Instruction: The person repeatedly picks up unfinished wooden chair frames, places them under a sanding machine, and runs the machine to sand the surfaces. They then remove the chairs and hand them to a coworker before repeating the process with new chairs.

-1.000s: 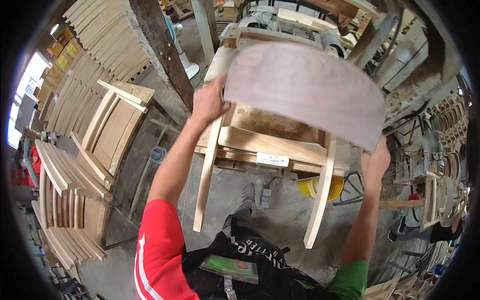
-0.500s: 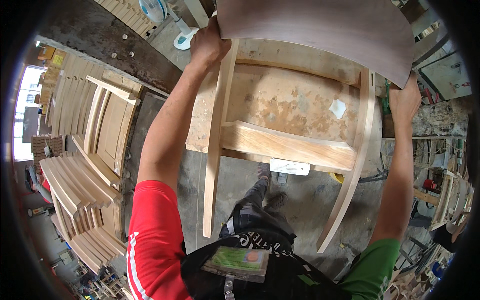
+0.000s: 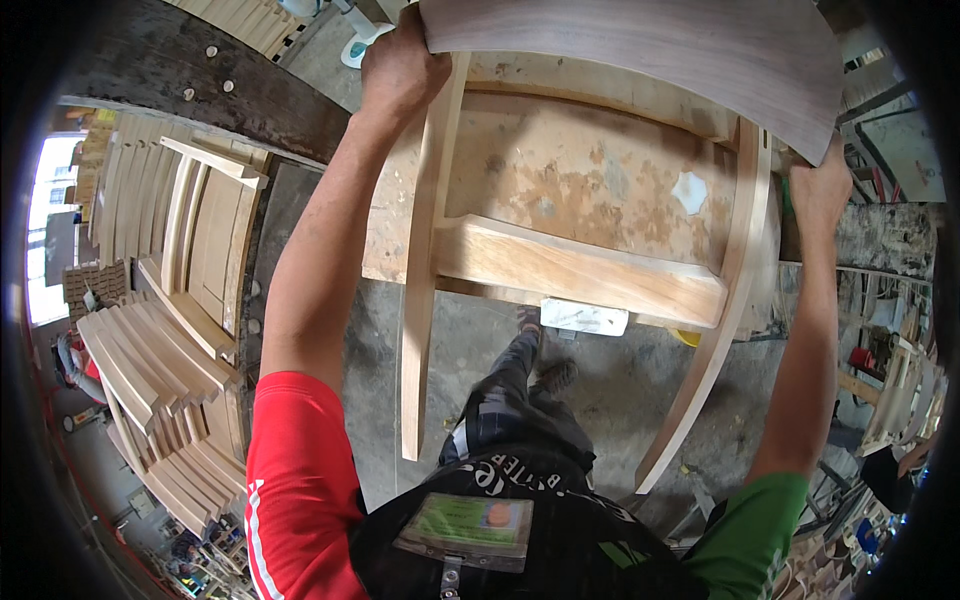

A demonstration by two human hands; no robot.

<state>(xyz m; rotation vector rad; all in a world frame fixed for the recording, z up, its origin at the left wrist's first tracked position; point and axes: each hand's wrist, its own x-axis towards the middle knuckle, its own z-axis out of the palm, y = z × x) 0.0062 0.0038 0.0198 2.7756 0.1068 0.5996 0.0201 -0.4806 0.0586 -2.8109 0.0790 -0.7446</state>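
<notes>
A curved, dark brown wood panel (image 3: 640,45) spans the far end of a pale wooden chair frame (image 3: 590,270). With fingers closed round its left end, my left hand (image 3: 403,65) grips the panel next to the top of the frame's left post. At the panel's lower right corner my right hand (image 3: 822,192) is closed on its edge, just outside the right post. The frame's two long posts point toward me, joined by a crossrail. Part of the panel runs out past the upper edge of the view.
Beneath the frame is a stained worktable (image 3: 610,170) with a white block (image 3: 585,317) at its near edge. Stacks of curved wooden parts (image 3: 150,360) stand at the left, beside a dark beam (image 3: 220,85). A fan base (image 3: 365,45) sits at the far left.
The frame, table and panel appear slightly larger and a little higher in view. Both hands keep their hold on the panel's ends.
</notes>
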